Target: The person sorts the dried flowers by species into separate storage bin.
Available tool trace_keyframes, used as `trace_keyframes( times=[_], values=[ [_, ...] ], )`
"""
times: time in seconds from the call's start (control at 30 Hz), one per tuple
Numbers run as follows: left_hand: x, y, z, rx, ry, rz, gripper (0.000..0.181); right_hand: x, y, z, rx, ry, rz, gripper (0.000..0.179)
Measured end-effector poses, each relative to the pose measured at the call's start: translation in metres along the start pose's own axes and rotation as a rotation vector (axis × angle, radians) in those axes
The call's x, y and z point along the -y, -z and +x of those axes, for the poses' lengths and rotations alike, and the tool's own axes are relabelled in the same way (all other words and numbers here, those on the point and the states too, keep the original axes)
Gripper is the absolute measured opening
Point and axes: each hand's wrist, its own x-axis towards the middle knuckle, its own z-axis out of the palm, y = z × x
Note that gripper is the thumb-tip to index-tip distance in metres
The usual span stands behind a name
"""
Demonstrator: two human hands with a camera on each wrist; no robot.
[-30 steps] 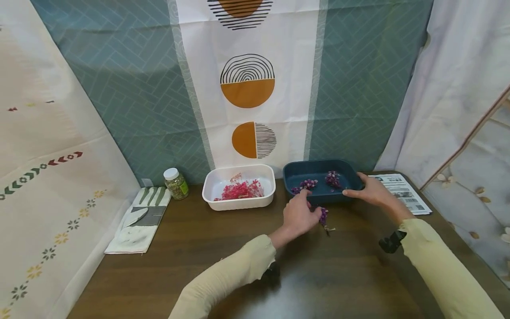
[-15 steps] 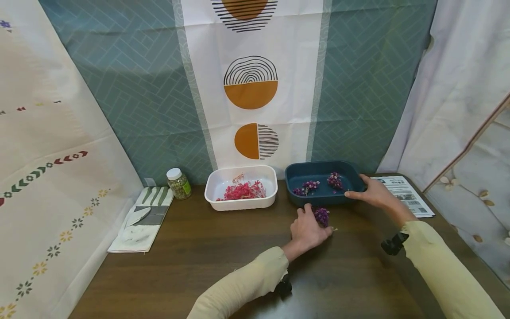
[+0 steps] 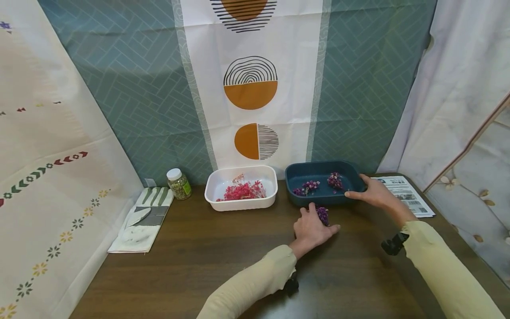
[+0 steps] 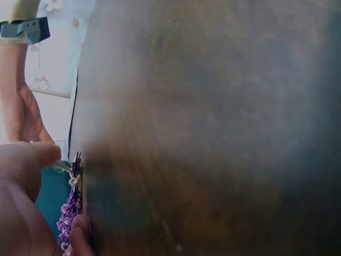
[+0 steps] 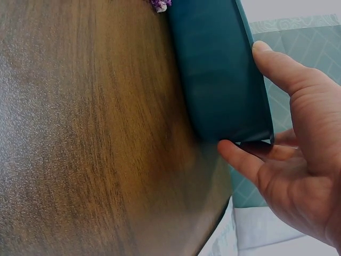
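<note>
My left hand (image 3: 312, 228) is at a small bunch of purple dried flowers (image 3: 323, 215) on the table, just in front of a dark teal dish (image 3: 336, 200). In the left wrist view, thumb and fingertips stand apart on either side of the bunch, whose tied stems (image 4: 74, 178) show between them. My right hand (image 3: 372, 193) grips the dish at its right front corner, thumb on the rim and fingers against the outer wall, seen closely in the right wrist view. Two more purple bunches lie inside, one at left (image 3: 307, 188) and one at right (image 3: 335, 180).
Left of the dish stands a white dish (image 3: 241, 204) holding pink-red dried flowers (image 3: 244, 190). Further left are a white-lidded jar (image 3: 180, 185) and a folded cloth (image 3: 135, 237). A folded newspaper (image 3: 406, 192) lies by the right edge. Patterned fabric (image 3: 159, 88) hangs behind.
My left hand has moved right and nearer to me from the dish's front rim to the bunch on the table, its thumb now spread wider. My right hand keeps its grip on the dish.
</note>
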Motion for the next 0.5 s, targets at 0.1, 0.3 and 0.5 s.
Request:
trace_keyframes(
  times=[0.1,0.3,0.5],
  values=[
    [-0.0004,-0.0021,0.0014,-0.002,0.001,0.007,0.088,-0.0004,-0.0005,0.0001,0.000,0.002,0.000,0.101],
    [0.0016,-0.0060,0.0026,-0.029,-0.032,0.031,0.083,-0.0006,-0.0015,0.0001,-0.008,0.021,0.009,0.099],
    [0.0045,-0.0055,0.0018,-0.031,-0.081,0.048,0.074,-0.0024,-0.0016,0.0006,-0.009,0.023,0.010,0.100]
  ],
)
